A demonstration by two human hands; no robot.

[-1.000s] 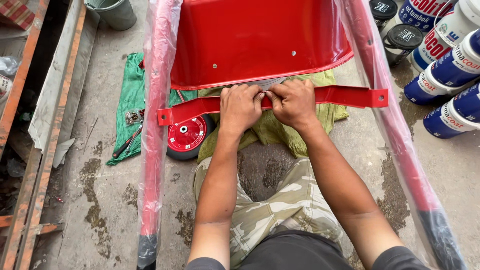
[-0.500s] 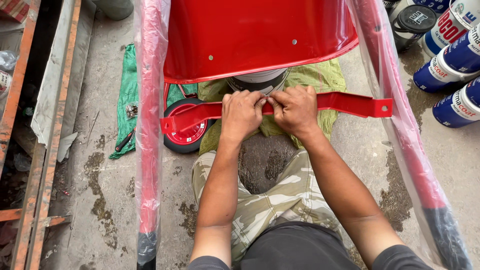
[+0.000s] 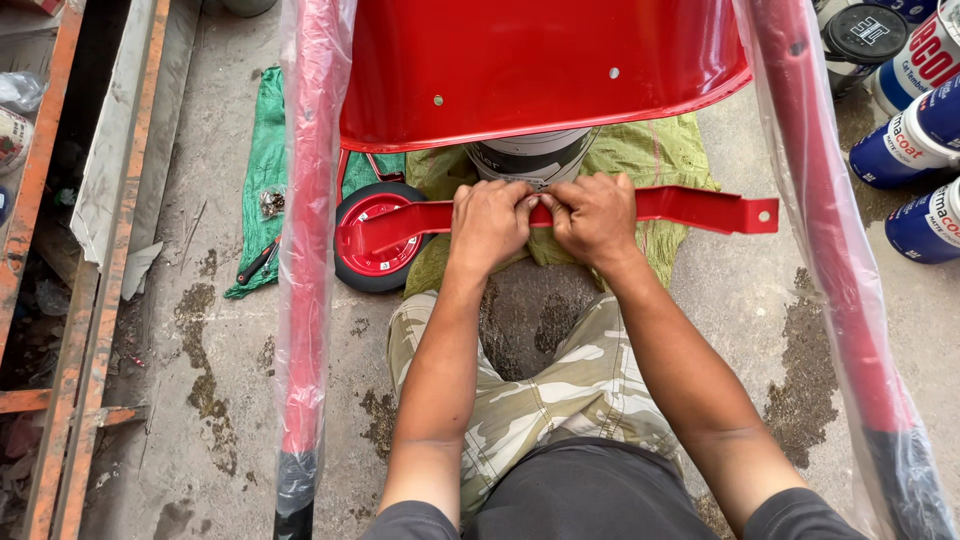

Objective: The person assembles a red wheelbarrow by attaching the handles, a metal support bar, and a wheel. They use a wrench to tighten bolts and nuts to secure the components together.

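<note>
left hand [image 3: 492,222] + right hand [image 3: 592,218] both pinched on the red flat bar's [image 3: 700,207] middle | bar sits just near of red tray [image 3: 540,70] | handles [image 3: 305,250] hem both sides, bare concrete further right

Single head-worn cam, looking steeply down and slightly forward from above the seated person's lap, close range: forearms enter from the bottom edge and the left hand [image 3: 490,225] and right hand [image 3: 595,218] meet near frame centre. Red tray [image 3: 540,65] fills the top centre, concrete floor [image 3: 200,400] at lower left, paint cans [image 3: 925,140] at upper right. No second view, so no overlap.
</note>
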